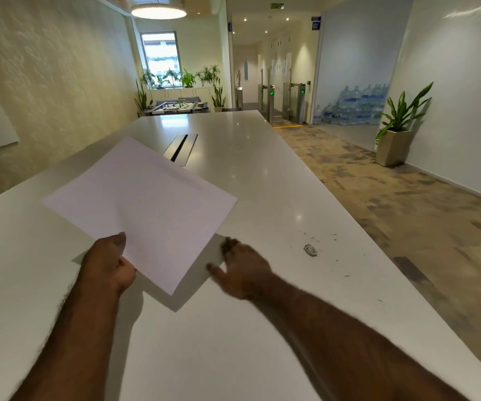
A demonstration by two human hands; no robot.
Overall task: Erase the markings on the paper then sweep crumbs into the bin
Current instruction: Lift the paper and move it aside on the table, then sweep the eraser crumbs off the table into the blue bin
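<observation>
Head: left hand [109, 263] pinches paper [144, 209]; eraser [310, 250] right of right hand [243, 270].

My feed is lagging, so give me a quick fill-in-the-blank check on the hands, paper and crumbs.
1. The paper is held by the ____ hand.
2. The right hand rests open on the ____.
3. The eraser lies to the ____ of the right hand.
4. The crumbs lie on the table, not on the ____.

Missing words: left; table; right; paper
</observation>
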